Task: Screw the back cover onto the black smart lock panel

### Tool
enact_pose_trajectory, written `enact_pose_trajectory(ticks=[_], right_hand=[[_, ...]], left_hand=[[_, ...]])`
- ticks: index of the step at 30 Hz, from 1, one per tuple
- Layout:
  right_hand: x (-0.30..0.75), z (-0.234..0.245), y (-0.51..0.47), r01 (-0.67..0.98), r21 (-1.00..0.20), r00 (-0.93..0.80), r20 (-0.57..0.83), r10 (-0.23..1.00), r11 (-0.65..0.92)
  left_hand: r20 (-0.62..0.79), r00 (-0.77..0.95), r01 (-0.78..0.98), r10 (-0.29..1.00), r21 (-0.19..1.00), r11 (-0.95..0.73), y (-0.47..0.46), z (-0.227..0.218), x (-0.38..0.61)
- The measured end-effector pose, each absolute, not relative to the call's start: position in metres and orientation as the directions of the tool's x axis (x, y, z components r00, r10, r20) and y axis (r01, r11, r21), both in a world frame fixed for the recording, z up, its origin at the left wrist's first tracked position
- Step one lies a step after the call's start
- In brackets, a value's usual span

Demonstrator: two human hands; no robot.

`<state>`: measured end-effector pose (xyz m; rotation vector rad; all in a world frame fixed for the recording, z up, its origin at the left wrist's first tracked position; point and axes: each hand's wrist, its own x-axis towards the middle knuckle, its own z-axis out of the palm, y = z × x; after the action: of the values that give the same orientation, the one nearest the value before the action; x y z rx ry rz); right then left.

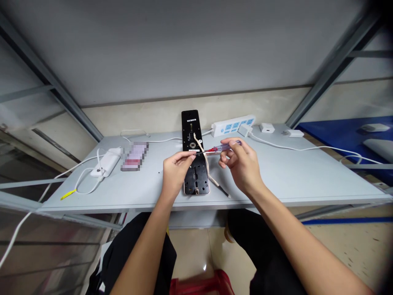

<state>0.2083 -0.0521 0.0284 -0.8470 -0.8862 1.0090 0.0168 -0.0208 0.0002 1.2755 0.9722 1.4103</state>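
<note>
In my right hand (242, 164) is a screwdriver (219, 148) with a clear purplish handle and a red collar, held nearly level with its shaft pointing left. The thumb and index finger of my left hand (176, 170) pinch together at the shaft's tip; whatever they hold there is too small to make out. Beneath both hands, a long black lock panel (196, 178) lies lengthwise on the shelf, with holes, slots and small white labels. A pale wrapped cable (205, 162) runs across it and ends in a dark connector at its right.
A white power strip (233, 125) with a plugged-in charger stands behind on the right, beside two white adapters (267, 128). Left lie a phone (135, 156) and a white power bank (107, 162) with cables. Metal posts frame the grey shelf (291, 176). Below is a red stool (202, 284).
</note>
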Motion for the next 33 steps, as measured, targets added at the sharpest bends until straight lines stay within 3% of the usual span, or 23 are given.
enact_pose_trajectory(ticks=[23,29,33], right_hand=[[0.21,0.028,-0.051,-0.39,-0.85,0.259,0.268,0.928,0.355],[0.214,0.027,-0.05,-0.368,-0.846,0.243,0.314,0.918,0.387],[0.216,0.025,-0.05,-0.271,-0.848,0.253,0.394,0.884,0.456]], left_hand=[[0.28,0.046,-0.08,0.959,0.958,-0.276,-0.02,0.005,0.01],[0.345,-0.018,0.166,0.939,0.927,-0.337,-0.018,0.001,0.007],[0.499,0.059,0.427,0.865,0.77,-0.473,-0.019,-0.002,0.005]])
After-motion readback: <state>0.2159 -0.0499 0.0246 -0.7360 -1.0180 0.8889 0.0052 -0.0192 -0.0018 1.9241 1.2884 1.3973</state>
